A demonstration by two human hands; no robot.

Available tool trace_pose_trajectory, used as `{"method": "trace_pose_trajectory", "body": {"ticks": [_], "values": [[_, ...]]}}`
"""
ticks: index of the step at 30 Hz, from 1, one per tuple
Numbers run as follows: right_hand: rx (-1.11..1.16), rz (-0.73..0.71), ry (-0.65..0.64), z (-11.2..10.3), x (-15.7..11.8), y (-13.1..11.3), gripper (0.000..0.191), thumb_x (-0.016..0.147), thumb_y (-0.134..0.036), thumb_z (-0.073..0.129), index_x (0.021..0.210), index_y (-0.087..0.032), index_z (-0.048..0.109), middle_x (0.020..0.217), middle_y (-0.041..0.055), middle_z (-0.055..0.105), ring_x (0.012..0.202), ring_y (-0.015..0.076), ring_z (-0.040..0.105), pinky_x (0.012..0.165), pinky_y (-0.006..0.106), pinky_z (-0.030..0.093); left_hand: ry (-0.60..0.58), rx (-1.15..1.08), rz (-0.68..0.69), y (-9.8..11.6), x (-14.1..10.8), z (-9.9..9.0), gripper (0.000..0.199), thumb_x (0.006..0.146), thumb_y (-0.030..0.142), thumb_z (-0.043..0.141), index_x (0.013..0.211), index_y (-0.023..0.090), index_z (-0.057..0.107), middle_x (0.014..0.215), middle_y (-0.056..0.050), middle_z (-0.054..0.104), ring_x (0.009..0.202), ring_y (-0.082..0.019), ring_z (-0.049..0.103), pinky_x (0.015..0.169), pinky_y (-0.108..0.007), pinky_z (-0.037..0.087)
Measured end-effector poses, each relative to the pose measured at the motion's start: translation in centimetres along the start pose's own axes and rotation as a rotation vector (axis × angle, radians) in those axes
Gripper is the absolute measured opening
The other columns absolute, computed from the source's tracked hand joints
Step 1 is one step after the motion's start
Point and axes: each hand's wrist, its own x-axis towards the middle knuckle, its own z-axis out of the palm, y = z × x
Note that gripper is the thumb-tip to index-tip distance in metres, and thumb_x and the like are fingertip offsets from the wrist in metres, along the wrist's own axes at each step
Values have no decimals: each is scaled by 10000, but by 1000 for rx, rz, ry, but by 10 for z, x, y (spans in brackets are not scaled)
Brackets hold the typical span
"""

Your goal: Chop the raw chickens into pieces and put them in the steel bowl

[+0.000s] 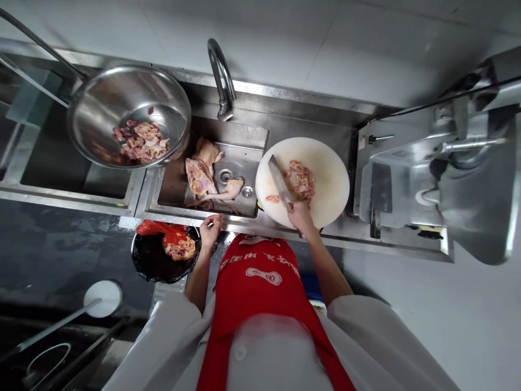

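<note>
Pale wall [277,43], dark wet floor [77,250]

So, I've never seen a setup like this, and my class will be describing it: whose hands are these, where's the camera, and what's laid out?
There is no robot here, just one person's two bare hands. The single picture comes from a camera worn on the head, looking forward and down, so the red apron is the wearer's own. The right hand grips a cleaver over a round white board bearing chopped meat. The left hand, loosely curled, is by the front edge of the sink; I see nothing held in it. Larger poultry pieces lie in the sink. A metal bowl further left contains cut meat.
</note>
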Motion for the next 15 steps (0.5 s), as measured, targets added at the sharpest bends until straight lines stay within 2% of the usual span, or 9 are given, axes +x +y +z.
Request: {"method": "trace_pose_trajectory", "body": {"ticks": [3, 5, 6, 7, 9, 11, 13, 15], "values": [[44, -50, 267, -17, -11, -7, 484, 1001, -396, 344, 1017, -91, 719, 921, 197, 731, 871, 274, 685, 766, 315, 471, 12, -29, -47, -5, 2, -3, 345, 729, 452, 727, 894, 157, 664, 623, 33, 555, 459, -57, 429, 417, -171, 347], [122, -98, 387, -12, -15, -16, 531, 1019, -427, 285, 1065, -104, 704, 944, 190, 732, 894, 271, 686, 776, 322, 474, 29, -48, -68, -4, 3, -4, 368, 725, 467, 729, 901, 151, 667, 633, 28, 566, 457, -54, 435, 420, -169, 355], [153, -101, 379, -4, -15, -20, 536, 1021, -431, 281, 1054, -105, 706, 932, 189, 733, 890, 267, 688, 765, 316, 475, 35, -54, -68, -2, 4, -4, 375, 723, 471, 729, 909, 150, 671, 648, 23, 576, 459, -54, 441, 422, -169, 361], [171, -79, 318, 7, -13, -22, 529, 1017, -431, 300, 1015, -100, 712, 896, 190, 733, 868, 264, 693, 740, 307, 476, 35, -56, -58, 1, 5, -3, 379, 722, 471, 730, 916, 150, 677, 666, 18, 586, 463, -54, 450, 422, -170, 367], [186, 5, 116, 28, -5, -21, 484, 991, -430, 384, 900, -94, 720, 770, 176, 719, 764, 250, 700, 667, 284, 466, 10, -60, -7, 12, 8, 1, 380, 730, 467, 726, 937, 151, 685, 692, 11, 596, 475, -58, 464, 426, -172, 378], [219, 88, -62, 42, 6, -9, 446, 956, -438, 456, 801, -102, 706, 620, 126, 674, 604, 218, 669, 586, 264, 446, -71, -50, 72, 27, 12, 11, 380, 738, 452, 728, 975, 156, 690, 697, 11, 598, 480, -62, 470, 434, -178, 387], [301, 106, -109, 43, 16, 12, 418, 932, -450, 481, 791, -117, 691, 523, 58, 617, 480, 177, 604, 524, 245, 426, -217, -15, 177, 47, 14, 33, 385, 740, 428, 738, 1018, 166, 691, 717, 5, 615, 511, -75, 499, 471, -189, 417], [370, 125, -59, 35, 22, 37, 397, 917, -449, 482, 799, -126, 680, 470, 12, 565, 414, 151, 541, 480, 235, 406, -400, 38, 301, 66, 15, 68, 390, 740, 398, 746, 1053, 174, 687, 792, -16, 656, 608, -104, 565, 554, -208, 467]]}}
